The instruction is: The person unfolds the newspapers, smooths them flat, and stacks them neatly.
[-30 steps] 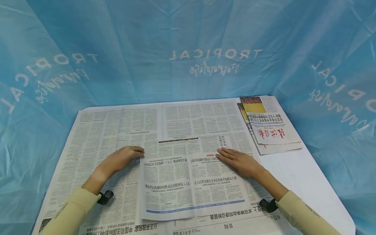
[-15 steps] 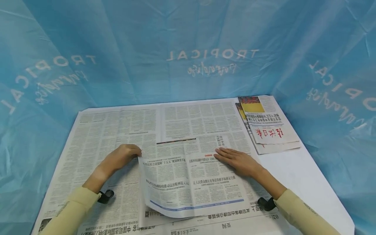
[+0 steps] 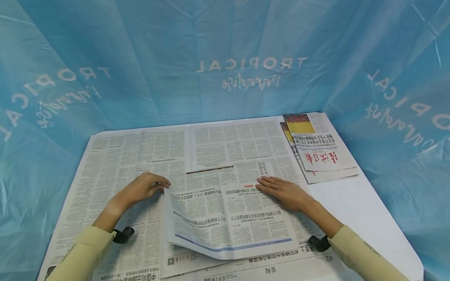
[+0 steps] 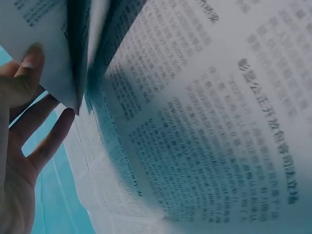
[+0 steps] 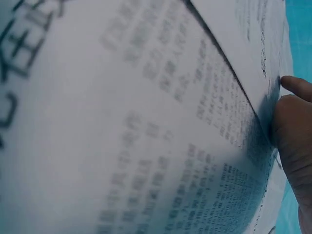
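On the left, spread newspaper pages (image 3: 112, 171) cover much of the white worktop (image 3: 376, 230), reaching to its far edge. Over them, a pale yellow sleeve (image 3: 82, 251) leads to the left hand (image 3: 144, 186), which pinches the left edge of a newspaper (image 3: 246, 230) between thumb and fingers. This newspaper lies in the near middle of the worktop, on top of the spread pages; its left part bows up over the layer beneath, and a blue stripe runs along its near edge. The right hand (image 3: 285, 193) rests on the far right part of it, fingers extended and pointing left. At the far right lie overlapping folded newspapers (image 3: 321, 158) with red lettering. A blue curtain (image 3: 211, 39) hangs behind the worktop.
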`<state>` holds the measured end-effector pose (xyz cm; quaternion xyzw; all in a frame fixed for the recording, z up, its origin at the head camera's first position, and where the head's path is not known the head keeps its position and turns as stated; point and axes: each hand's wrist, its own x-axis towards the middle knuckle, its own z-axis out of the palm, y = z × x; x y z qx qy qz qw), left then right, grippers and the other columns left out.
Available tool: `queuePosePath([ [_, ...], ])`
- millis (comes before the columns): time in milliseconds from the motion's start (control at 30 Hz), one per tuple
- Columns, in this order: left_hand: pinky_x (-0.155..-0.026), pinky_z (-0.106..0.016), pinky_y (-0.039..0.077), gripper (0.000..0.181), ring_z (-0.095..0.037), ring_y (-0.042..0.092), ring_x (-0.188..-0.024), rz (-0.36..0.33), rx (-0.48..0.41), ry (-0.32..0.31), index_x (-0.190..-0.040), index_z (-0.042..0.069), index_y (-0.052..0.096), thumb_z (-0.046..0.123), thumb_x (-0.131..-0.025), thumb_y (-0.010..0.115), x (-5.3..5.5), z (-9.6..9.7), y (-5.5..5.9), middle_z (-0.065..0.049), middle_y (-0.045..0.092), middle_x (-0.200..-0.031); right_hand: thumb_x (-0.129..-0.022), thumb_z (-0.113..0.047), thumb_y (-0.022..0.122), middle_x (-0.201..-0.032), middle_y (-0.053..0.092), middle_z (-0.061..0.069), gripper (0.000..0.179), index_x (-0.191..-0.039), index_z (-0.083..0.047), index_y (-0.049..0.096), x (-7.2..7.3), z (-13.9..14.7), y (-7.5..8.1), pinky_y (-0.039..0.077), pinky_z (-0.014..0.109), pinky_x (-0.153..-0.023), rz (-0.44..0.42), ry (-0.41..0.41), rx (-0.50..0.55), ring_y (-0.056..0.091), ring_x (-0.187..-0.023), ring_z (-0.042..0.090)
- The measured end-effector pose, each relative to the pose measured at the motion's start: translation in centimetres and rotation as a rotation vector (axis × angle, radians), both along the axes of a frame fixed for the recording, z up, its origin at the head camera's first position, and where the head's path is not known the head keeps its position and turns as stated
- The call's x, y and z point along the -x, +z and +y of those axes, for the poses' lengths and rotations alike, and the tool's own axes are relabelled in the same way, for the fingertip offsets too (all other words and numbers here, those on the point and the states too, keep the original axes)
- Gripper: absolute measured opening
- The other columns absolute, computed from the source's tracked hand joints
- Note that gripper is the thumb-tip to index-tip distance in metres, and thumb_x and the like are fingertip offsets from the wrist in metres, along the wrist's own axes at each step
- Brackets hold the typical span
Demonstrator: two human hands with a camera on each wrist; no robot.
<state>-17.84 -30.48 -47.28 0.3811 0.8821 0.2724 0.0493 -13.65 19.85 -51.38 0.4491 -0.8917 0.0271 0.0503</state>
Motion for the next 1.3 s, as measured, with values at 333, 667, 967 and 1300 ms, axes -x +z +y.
queuePosePath([
  [333,-0.059,-0.030,0.052,0.021,-0.015,0.062,-0.062,0.035,-0.263,0.137,-0.097,0.011,0.068,-0.007,-0.093,0.057,-0.5,-0.1,-2.1,-0.011,0.074,-0.104,-0.086,-0.031,0.074,-0.152,0.041,0.015,0.075,-0.149,-0.009,0.040,0.1,0.8,-0.7,0.027,0.044,-0.114,0.031,0.036,0.093,0.038,-0.140,0.034],
  [667,-0.066,-0.024,0.050,0.014,-0.016,0.065,-0.073,0.047,-0.458,0.238,-0.097,0.006,0.068,-0.006,-0.091,0.062,-0.9,-0.2,-2.2,-0.011,0.069,-0.090,-0.103,-0.051,0.037,-0.138,0.056,0.018,0.065,-0.139,0.001,0.051,0.8,0.9,0.3,0.026,0.044,-0.114,-0.049,0.047,0.404,0.050,-0.129,0.034],
  [967,-0.069,-0.028,0.054,0.027,-0.022,0.070,-0.082,0.058,-0.451,0.372,-0.114,-0.005,0.062,-0.010,-0.088,0.063,-0.8,1.5,-2.6,-0.020,0.072,-0.096,-0.099,0.000,0.052,-0.112,0.069,-0.003,0.024,-0.120,-0.002,0.064,2.4,0.5,1.1,0.051,0.022,-0.085,-0.297,-0.220,0.995,0.065,-0.101,0.002],
  [1300,-0.061,-0.027,0.054,0.025,-0.024,0.071,-0.081,-0.078,-0.334,0.377,-0.116,-0.001,0.066,0.007,-0.092,0.066,0.8,3.1,-4.1,-0.020,0.070,-0.108,-0.093,-0.010,0.067,-0.107,0.069,0.025,0.032,-0.120,0.006,0.064,4.5,0.2,0.5,0.050,0.019,-0.073,-0.489,-0.635,0.976,0.065,-0.086,0.008],
])
